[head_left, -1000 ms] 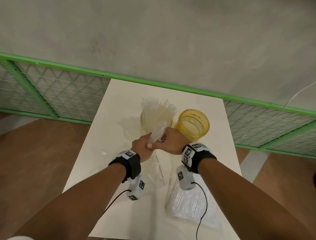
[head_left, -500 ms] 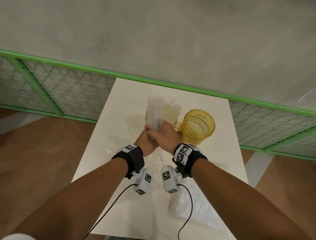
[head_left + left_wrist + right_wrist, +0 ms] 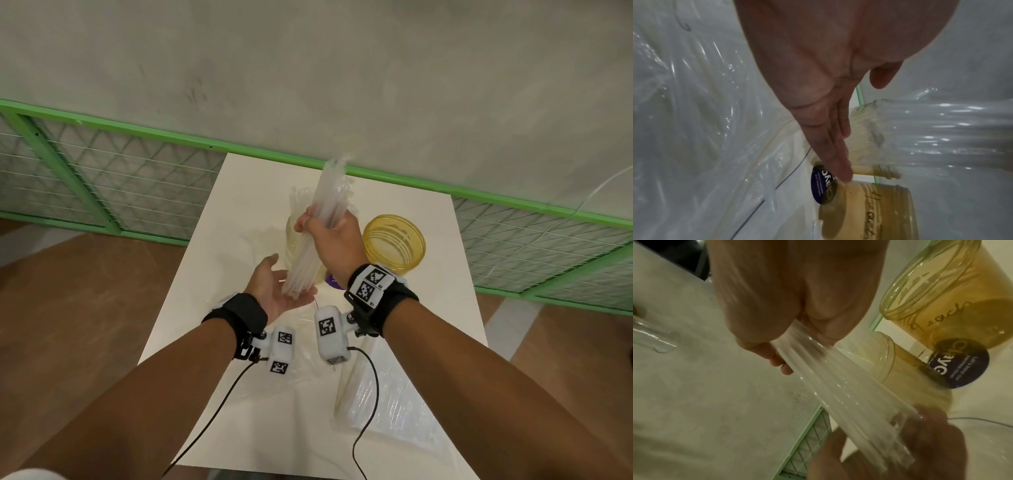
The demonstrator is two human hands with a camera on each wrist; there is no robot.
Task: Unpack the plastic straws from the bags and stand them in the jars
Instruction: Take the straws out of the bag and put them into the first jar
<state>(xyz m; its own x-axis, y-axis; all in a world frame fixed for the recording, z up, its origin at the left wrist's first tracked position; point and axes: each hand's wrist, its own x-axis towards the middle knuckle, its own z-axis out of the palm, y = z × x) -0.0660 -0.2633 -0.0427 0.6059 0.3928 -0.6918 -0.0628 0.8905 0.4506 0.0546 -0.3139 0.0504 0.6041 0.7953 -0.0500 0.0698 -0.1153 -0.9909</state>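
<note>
My right hand (image 3: pixel 329 224) grips a bundle of clear straws (image 3: pixel 308 253) round its middle, tilted, its top end pointing away over the table. My left hand (image 3: pixel 277 291) lies open, palm up, under the bundle's lower end, which rests on its fingers. In the right wrist view the straws (image 3: pixel 828 379) run from the right hand (image 3: pixel 785 360) down to the left hand (image 3: pixel 920 443). Behind the bundle stands an amber jar (image 3: pixel 291 236) holding several straws. To its right stands an empty amber jar (image 3: pixel 394 240). The left wrist view shows straight fingers (image 3: pixel 830 142).
On the white table (image 3: pixel 239 212), a full bag of straws (image 3: pixel 387 407) lies at the near right and crumpled clear plastic (image 3: pixel 305 356) under my wrists. A green mesh fence (image 3: pixel 120 178) runs behind the table. Wrist camera cables (image 3: pixel 363 428) hang over the near edge.
The right hand has lifted and tilted the straw bundle. The left hand has let go of it and opened beneath its lower end.
</note>
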